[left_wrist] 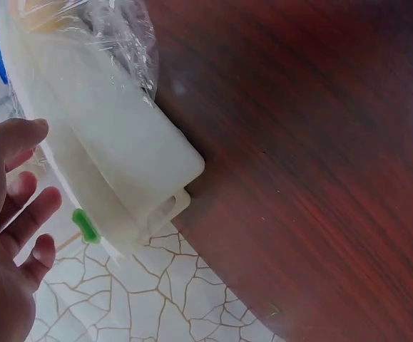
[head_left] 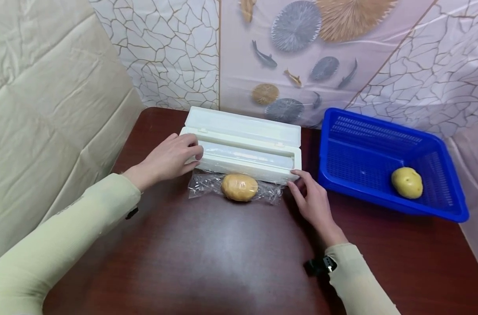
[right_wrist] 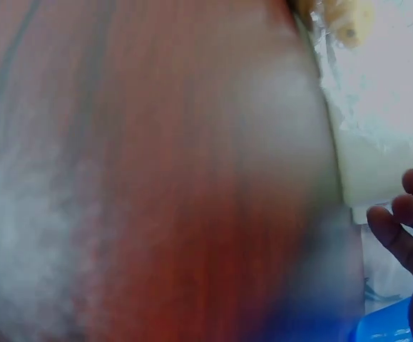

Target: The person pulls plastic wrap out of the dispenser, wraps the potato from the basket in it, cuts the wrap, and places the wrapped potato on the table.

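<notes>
A white cling film dispenser box lies near the table's back edge, its lid swung back and a roll of cling film inside. My left hand is at the box's left end, thumb at the front edge and fingers loosely bent over the opening. In the left wrist view its fingers are spread apart with nothing between them. My right hand is at the front right corner, thumb and fingertips right at the box. Close in front lies a potato wrapped in clear film.
To the right stands a blue plastic basket with an unwrapped potato inside. Patterned sheeting rises behind the dark wooden table. A pale padded wall is on the left.
</notes>
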A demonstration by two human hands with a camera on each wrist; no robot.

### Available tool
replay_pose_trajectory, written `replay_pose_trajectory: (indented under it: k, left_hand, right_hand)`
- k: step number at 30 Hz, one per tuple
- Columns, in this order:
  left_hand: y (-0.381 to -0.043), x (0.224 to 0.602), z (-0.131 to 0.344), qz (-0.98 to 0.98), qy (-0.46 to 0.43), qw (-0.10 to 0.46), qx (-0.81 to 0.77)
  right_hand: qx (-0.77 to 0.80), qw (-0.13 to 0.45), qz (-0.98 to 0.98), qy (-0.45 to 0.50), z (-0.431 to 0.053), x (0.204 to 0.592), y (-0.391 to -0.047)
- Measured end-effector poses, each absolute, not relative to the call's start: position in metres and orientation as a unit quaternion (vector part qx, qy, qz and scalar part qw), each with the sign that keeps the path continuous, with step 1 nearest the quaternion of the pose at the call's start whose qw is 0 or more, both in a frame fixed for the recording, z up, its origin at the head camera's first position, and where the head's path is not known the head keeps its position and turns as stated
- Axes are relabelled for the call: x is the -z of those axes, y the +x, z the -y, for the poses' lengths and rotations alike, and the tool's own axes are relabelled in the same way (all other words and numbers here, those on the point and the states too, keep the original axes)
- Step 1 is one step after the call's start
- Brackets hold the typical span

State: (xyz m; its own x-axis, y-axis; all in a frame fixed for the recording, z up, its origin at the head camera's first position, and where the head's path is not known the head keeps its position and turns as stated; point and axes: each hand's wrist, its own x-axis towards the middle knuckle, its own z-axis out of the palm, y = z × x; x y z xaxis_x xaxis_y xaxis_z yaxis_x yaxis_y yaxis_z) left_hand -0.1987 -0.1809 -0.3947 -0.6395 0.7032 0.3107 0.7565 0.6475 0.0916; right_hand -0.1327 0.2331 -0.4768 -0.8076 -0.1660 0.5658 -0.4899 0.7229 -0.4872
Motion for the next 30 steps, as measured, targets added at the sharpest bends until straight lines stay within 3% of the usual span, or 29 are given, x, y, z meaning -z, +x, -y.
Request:
replay_pose_trajectory:
  k: [5,17,21,30]
  left_hand:
    - [-0.193,0.395,0.182,0.901,-0.403,0.104,0.122]
    - [-0.179,0.401,0.189,0.910,-0.373,0.040,0.173]
    - [-0.173,0.405,0.190,0.905,-0.383,0.049,0.179]
    - [-0.160,0.413,0.185,0.889,-0.441,0.092,0.086]
  right_hand:
    - [-0.358,0.231,0.883,0.197,-0.231,0.472,-0.129]
    - [-0.553,0.021,0.814,0.179,-0.234,0.460,-0.124]
    - [-0.526,0.015,0.828,0.191,-0.237,0.461,-0.124]
    - [-0.367,0.058,0.898,0.234,-0.244,0.461,-0.126]
